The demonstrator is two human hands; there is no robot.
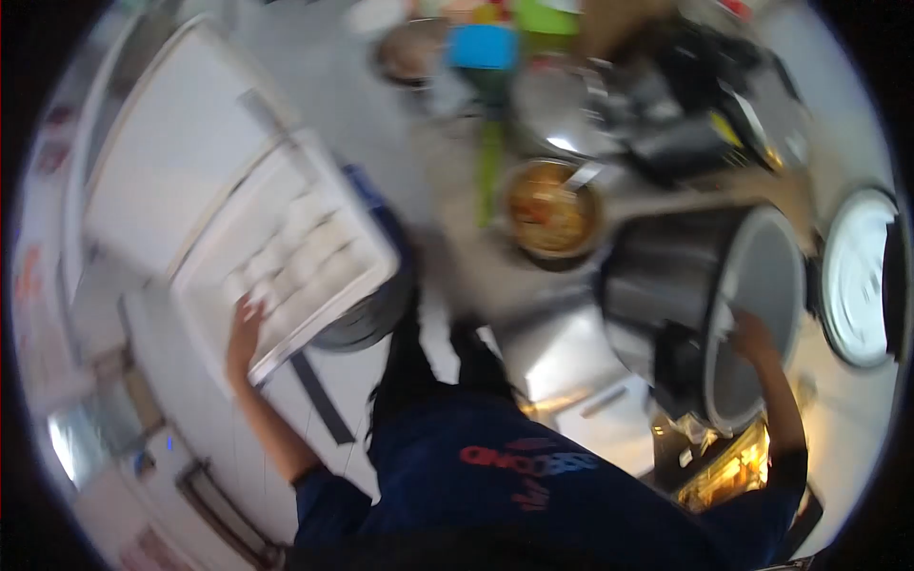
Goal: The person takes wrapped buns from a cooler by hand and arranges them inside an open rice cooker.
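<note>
My left hand reaches over the near left edge of an open white box. Its fingertips are among several pale, rounded lumps lying in rows inside; blur hides whether they grip one. On the other side, my right hand is inside the mouth of a large dark cooker-like pot with a pale grey inner wall. The pot tilts in this view. Its fingers are smeared and partly lost near the rim, so what they hold, if anything, cannot be made out.
The pot's round lid stands open at the far right. Behind the pot, a bowl of orange-brown food holds a utensil. Metal pans, a blue container and dark cookware crowd the counter. A white lid-like panel rises behind the box.
</note>
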